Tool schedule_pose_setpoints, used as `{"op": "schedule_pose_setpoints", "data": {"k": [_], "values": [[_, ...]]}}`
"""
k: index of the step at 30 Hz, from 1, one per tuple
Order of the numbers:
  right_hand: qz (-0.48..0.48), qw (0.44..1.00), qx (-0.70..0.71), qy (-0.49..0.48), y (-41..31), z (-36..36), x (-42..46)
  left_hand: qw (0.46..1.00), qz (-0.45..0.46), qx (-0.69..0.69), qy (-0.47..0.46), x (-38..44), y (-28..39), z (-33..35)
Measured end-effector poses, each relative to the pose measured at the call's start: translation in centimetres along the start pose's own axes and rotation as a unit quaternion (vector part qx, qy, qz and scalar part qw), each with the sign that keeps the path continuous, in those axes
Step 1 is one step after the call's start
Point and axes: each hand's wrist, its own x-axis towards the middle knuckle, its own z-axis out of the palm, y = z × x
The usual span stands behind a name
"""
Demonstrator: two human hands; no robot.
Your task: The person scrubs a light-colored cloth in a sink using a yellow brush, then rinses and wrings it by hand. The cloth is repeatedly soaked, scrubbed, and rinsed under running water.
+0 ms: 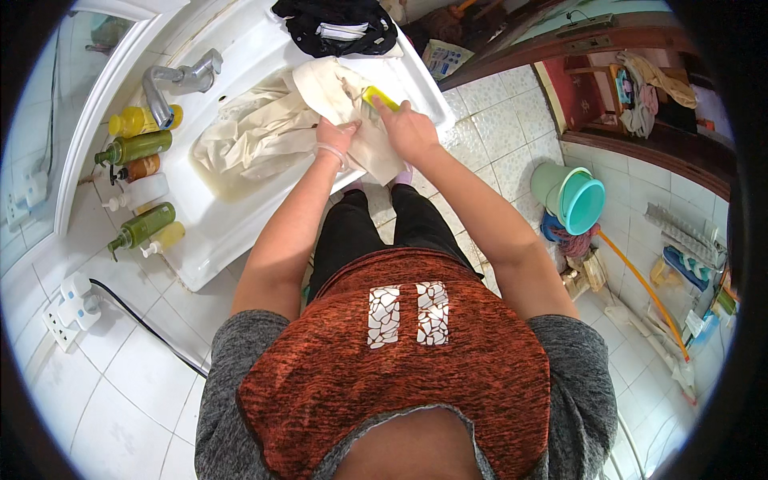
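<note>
A cream cloth garment (pixel 246 135) lies bunched in cloudy water in a white washbasin (pixel 222 246), and part of it is drawn up over the front rim. My left hand (pixel 338 133), with a pale bangle at the wrist, grips a fold of this fabric. In my right hand (pixel 410 126) is a yellow-green block (pixel 379 98), perhaps a brush or laundry soap, held against the raised cloth; the fingers partly cover it. Wet black fabric (pixel 339 27) with a white patch rests at the basin's far end.
A chrome faucet (pixel 180 78) juts over the basin's left side, beside several bottles, among them a green pump bottle (pixel 144 225). On the right stand a green bucket (pixel 549 183) and a mop with an orange handle (pixel 645 282). A socket with plugs (pixel 75 306) is at lower left.
</note>
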Motion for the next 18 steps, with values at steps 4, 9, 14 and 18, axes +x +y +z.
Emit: {"op": "schedule_pose_setpoints", "data": {"k": [4, 9, 14, 18], "values": [[0.088, 0.995, 0.049, 0.012, 2.3, -0.9, -0.9, 0.997, -0.019, 0.037, 0.058, -0.5, 1.6, -1.5], [0.062, 0.995, 0.005, -0.075, 1.4, -2.0, -1.3, 0.951, 0.109, 0.270, 0.107, -3.7, 3.8, -0.2], [-0.013, 0.998, -0.037, -0.045, -0.3, -1.5, -0.4, 0.908, 0.089, 0.395, -0.104, -4.7, 3.4, 2.9], [0.000, 0.994, -0.058, -0.097, 0.2, -1.3, -0.9, 0.889, 0.082, 0.444, -0.076, -4.7, 2.7, 3.2]]}}
